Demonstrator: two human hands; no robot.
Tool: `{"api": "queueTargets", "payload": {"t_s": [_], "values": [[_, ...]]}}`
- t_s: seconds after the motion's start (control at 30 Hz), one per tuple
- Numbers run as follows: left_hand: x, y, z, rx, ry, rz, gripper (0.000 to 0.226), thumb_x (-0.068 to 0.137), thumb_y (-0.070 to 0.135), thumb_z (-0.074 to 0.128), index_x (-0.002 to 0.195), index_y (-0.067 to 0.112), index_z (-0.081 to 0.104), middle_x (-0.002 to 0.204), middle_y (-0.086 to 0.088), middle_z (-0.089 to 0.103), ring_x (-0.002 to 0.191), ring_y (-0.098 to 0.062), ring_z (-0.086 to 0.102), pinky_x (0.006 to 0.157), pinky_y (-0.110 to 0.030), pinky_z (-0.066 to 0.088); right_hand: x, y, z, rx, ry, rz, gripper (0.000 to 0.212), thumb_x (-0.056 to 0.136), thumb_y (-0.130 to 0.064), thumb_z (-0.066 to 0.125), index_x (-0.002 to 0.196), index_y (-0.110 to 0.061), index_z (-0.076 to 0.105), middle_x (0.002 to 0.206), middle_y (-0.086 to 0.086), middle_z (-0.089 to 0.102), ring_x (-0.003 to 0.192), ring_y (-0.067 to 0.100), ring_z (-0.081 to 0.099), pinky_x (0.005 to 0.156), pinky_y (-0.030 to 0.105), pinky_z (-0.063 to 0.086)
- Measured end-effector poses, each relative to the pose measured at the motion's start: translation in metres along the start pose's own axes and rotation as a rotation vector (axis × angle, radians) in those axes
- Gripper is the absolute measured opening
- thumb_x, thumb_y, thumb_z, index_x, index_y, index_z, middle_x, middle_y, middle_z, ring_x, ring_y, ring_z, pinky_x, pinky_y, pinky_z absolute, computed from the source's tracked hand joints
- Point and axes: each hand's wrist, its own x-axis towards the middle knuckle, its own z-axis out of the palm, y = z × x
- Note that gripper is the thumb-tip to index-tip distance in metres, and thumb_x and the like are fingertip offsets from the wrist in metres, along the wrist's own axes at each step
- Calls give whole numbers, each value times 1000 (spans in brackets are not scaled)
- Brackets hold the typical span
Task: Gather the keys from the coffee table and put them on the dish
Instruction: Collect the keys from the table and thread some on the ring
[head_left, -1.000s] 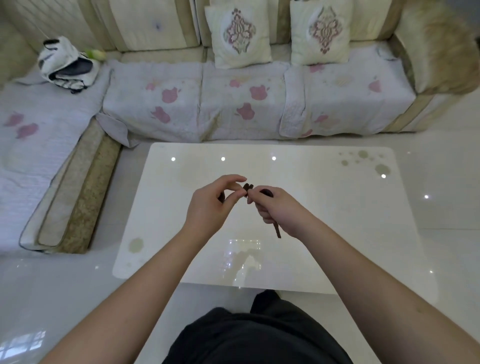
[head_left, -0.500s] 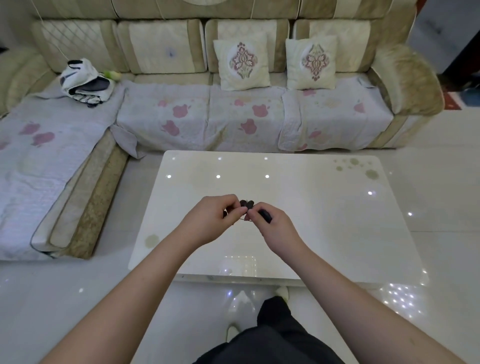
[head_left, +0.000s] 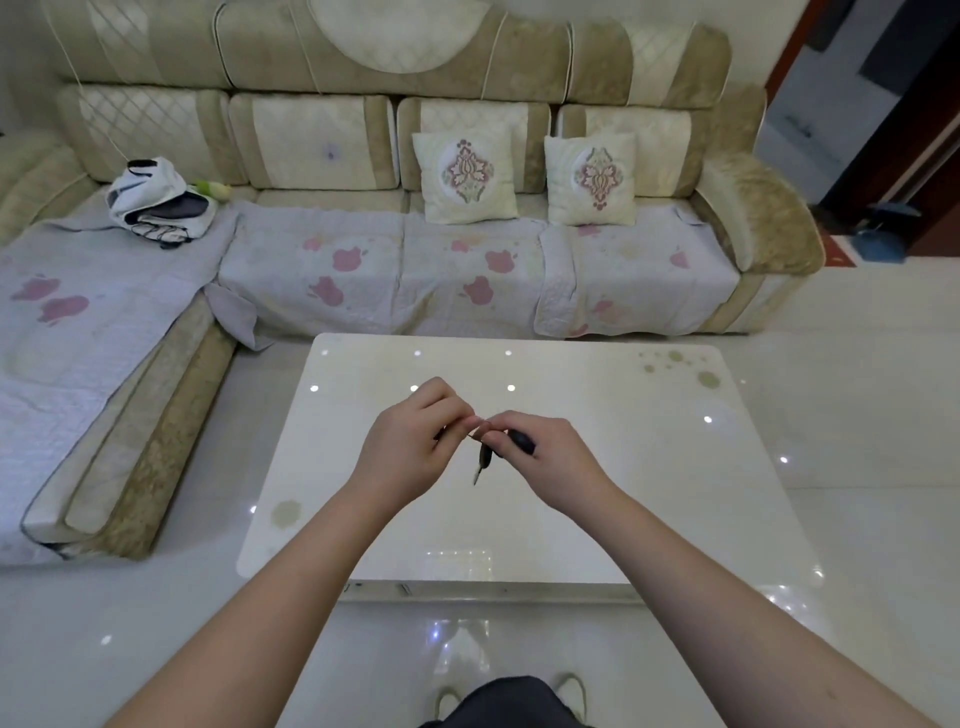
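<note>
I have both hands raised over the middle of the white coffee table (head_left: 597, 499), fingertips meeting above its glossy top. My left hand (head_left: 402, 441) is curled nearly closed, thumb and forefinger pinched together on something small where the two hands meet; it looks like the ring or a thin part of the keys, but it is too small for me to tell. My right hand (head_left: 545, 457) is also closed, its fingers wrapped round a dark key head that pokes out between them, and its thumb and forefinger meet my left fingertips. The keys (head_left: 485, 457) are up in the air over the table, not touching it: one dark-headed key hangs down from between my hands with its thin blade pointing at the tabletop, just on the near side of my fingertips. The tabletop shows only ceiling-light reflections and a few pale green spots, one cluster at its far right corner and one spot near its near left corner. Beyond the table's far edge stands a beige sofa (head_left: 467, 67) with a grey floral cover, two embroidered cushions (head_left: 470, 176) on its right half, and a bundle of white and dark cloth (head_left: 158, 202) at its left corner. I cannot see a dish anywhere from here.
</note>
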Motion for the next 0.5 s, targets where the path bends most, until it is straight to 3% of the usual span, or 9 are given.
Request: {"api": "queueTargets", "payload": {"t_s": [0.07,0.2,0.27,0.33,0.43,0.5], "values": [[-3,2,9,-108,50,-67,19,91,31,52,79,20,61,83,13,46,62,-10,46,52,-21,37,-1,-3,-5,-147,26,-52,20,94,-38,52,82,-31,66,56,-6,48,53,11,41,52,23,33],[-10,11,28,-250,93,-131,14,90,33,54,77,28,56,80,15,45,66,-9,49,55,-14,34,-8,-12,-25,-533,104,-227,16,94,-31,56,88,-26,69,70,-12,54,60,9,49,56,27,42],[-10,12,36,-337,74,-165,13,88,35,56,76,32,55,79,16,47,66,-9,49,56,-13,33,-12,-13,-35,-594,111,-236,16,94,-29,57,88,-21,69,72,-8,59,61,15,52,56,29,43],[-8,14,42,-437,-21,-220,6,81,38,59,81,40,54,85,13,53,61,-10,47,57,-13,35,-16,-13,-40,-493,110,-143,17,94,-31,57,84,-20,65,68,-7,57,59,15,49,57,30,41],[-3,20,51,-554,-211,-245,43,64,39,67,100,55,50,97,14,55,54,-7,41,57,-12,37,-22,-15,-48,-124,85,43,20,92,-37,57,76,-24,60,67,2,66,55,13,43,55,31,39],[3,30,58,-559,-269,-184,48,62,40,72,102,59,51,92,23,57,54,-5,40,55,-10,36,-25,-17,-51,21,108,104,19,88,-38,59,75,-25,61,71,8,69,60,26,51,56,35,42]]}}
